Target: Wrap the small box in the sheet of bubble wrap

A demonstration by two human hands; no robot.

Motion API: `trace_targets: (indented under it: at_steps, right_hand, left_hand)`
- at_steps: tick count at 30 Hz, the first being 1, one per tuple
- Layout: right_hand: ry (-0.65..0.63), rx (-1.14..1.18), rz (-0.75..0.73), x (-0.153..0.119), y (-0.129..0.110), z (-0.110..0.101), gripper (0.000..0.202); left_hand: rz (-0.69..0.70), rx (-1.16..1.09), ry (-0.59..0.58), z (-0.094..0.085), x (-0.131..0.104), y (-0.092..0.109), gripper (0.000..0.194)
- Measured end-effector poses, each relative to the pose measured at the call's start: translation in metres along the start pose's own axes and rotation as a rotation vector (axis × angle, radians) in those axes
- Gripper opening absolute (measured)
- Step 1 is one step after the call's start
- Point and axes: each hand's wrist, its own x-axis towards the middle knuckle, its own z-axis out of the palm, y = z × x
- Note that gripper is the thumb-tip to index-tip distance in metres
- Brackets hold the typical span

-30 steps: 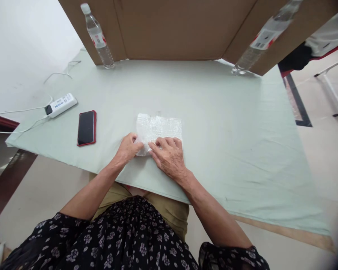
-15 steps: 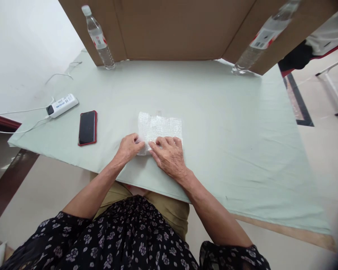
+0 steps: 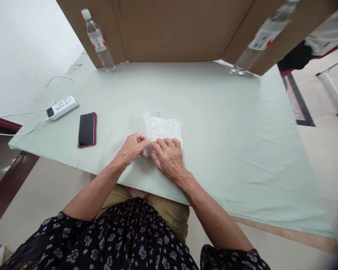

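Observation:
A clear sheet of bubble wrap (image 3: 166, 128) lies on the pale green cloth at the middle of the table. Its left edge is lifted and folded inward. My left hand (image 3: 133, 148) is closed, with thumb and index finger pinching that left edge. My right hand (image 3: 169, 155) rests palm down on the near part of the wrap, fingers bent side by side but laid flat on it. The fingertips of both hands are close together. Whether anything lies inside the wrap cannot be made out.
A phone with a red case (image 3: 87, 129) and a white power strip (image 3: 62, 107) with cables lie at the left. Two bottles (image 3: 101, 48) (image 3: 250, 52) stand before a brown cardboard screen (image 3: 174, 30) along the back of the cloth-covered table (image 3: 214, 112).
My left hand has moved slightly right, bringing the left edge of the bubble wrap up and inward. My right hand has stayed nearly in place on the wrap.

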Motion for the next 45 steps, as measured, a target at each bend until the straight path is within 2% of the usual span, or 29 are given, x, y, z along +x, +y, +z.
trace_targets:
  at_steps: [3, 6, 8, 12, 14, 16, 18, 21, 23, 25, 27, 31, 35, 39, 45]
  right_hand:
    - [0.024, 0.043, 0.0, -0.002, 0.001, -0.002, 0.012]
    - [0.045, 0.079, -0.006, -0.003, 0.003, -0.005, 0.009]
    - [0.059, 0.108, 0.0, -0.003, 0.004, -0.005, 0.011]
    - [0.078, 0.236, 0.01, -0.002, 0.011, -0.009, 0.012]
    - [0.133, 0.31, 0.054, -0.006, 0.019, -0.016, 0.011]
    - [0.211, 0.336, 0.186, -0.013, 0.029, -0.026, 0.011]
    - [0.221, 0.33, 0.391, -0.025, 0.04, -0.036, 0.013]
    - [0.031, 0.377, 0.694, -0.043, 0.05, -0.046, 0.029]
    - [-0.114, 0.413, 0.813, -0.051, 0.051, -0.048, 0.043]
    - [-0.187, 0.439, 0.867, -0.052, 0.047, -0.045, 0.055]
    - [-0.195, 0.453, 0.899, -0.049, 0.04, -0.039, 0.066]
    - [-0.133, 0.475, 0.941, -0.039, 0.033, -0.025, 0.082]
    - [-0.054, 0.55, 0.955, -0.03, 0.034, -0.014, 0.09]
    - [0.019, 0.596, 0.967, -0.022, 0.032, -0.007, 0.09]
    - [0.151, 0.736, 0.898, -0.015, 0.023, -0.004, 0.076]
  left_hand:
    - [-0.048, -0.039, -0.055, -0.001, -0.005, 0.004, 0.02]
    - [-0.003, -0.001, -0.078, 0.0, -0.007, 0.001, 0.026]
    - [0.106, 0.145, -0.06, 0.002, -0.006, -0.004, 0.024]
    - [0.459, 0.594, 0.038, 0.006, -0.006, -0.017, 0.018]
    - [0.591, 0.727, 0.072, 0.006, -0.006, -0.022, 0.018]
    - [0.677, 0.779, 0.086, 0.006, -0.005, -0.026, 0.019]
    - [0.739, 0.795, 0.078, 0.005, -0.004, -0.029, 0.02]
    - [0.808, 0.794, 0.053, 0.005, 0.0, -0.033, 0.023]
    - [0.853, 0.788, 0.044, 0.006, 0.002, -0.036, 0.024]
    - [0.877, 0.781, 0.037, 0.007, 0.003, -0.037, 0.023]
    - [0.867, 0.778, 0.033, 0.008, 0.002, -0.039, 0.023]
    - [0.824, 0.776, 0.036, 0.008, -0.002, -0.039, 0.024]
    - [0.806, 0.791, 0.027, 0.006, -0.002, -0.039, 0.024]
    - [0.767, 0.786, 0.045, 0.005, 0.0, -0.039, 0.026]
    - [0.735, 0.774, 0.05, 0.004, 0.002, -0.04, 0.029]
